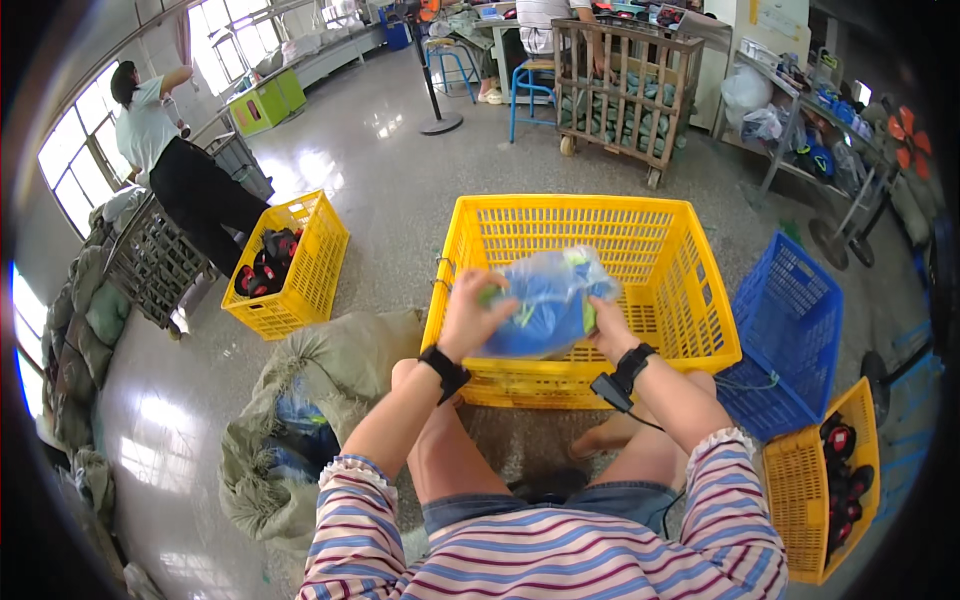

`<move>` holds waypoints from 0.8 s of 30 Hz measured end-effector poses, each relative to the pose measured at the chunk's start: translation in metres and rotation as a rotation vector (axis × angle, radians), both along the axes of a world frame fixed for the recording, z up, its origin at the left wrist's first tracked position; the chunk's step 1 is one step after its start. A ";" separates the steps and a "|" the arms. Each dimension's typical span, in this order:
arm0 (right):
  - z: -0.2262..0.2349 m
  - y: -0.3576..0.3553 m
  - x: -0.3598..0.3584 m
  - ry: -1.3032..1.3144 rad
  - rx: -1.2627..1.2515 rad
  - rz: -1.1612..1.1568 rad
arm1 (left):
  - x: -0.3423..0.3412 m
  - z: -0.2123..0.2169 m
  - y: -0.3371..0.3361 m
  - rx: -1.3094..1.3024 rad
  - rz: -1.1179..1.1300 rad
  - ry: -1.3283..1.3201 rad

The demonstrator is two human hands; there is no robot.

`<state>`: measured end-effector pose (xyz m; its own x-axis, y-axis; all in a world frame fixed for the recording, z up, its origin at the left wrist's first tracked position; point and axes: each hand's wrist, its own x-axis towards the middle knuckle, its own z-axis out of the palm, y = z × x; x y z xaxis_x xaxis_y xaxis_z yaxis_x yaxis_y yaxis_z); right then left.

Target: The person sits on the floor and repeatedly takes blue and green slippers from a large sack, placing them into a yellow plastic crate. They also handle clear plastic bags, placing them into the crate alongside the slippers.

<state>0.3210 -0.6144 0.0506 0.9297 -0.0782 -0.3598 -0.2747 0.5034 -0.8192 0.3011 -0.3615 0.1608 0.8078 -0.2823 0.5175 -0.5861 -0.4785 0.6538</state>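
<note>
One wooden slatted cart (630, 34) on casters, loaded with grey-green bundles, stood at the far right. One standing co-worker (165, 150) in a pale top and dark trousers was at the far left. One large yellow perforated plastic crate (575, 204) sat at centre, directly before the seated person's knees. One greenish woven sack (248, 430), open-mouthed, with blue contents showing, lay at the near left. One blue perforated crate (785, 320) stood at right, just beside the large crate. Two smaller yellow crates, one at left (322, 275) and one at near right (795, 480), held black-and-red items. One clear plastic bag with blue and lime-green contents (545, 315), blurred, was above the near left part of the large crate's opening. The left hand (474, 315), partly closed with fingers bent, gripped the bag's left side; the right hand (610, 328), also partly closed, held its right edge between thumb and fingers. Two black wrist straps, left (444, 371) and right (632, 367), completed the worn items; a small black box (610, 391) with a cable hung beside the right one.
</note>
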 end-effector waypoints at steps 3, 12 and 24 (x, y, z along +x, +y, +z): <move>0.049 -0.016 0.018 -0.135 0.080 -0.127 | 0.030 0.038 -0.004 -0.343 0.079 0.082; 0.262 0.000 0.000 -0.805 0.029 0.062 | 0.026 -0.020 0.033 -0.093 0.173 0.037; 0.203 0.084 -0.094 -1.173 -1.176 0.520 | -0.059 -0.075 -0.041 -0.541 -0.391 0.674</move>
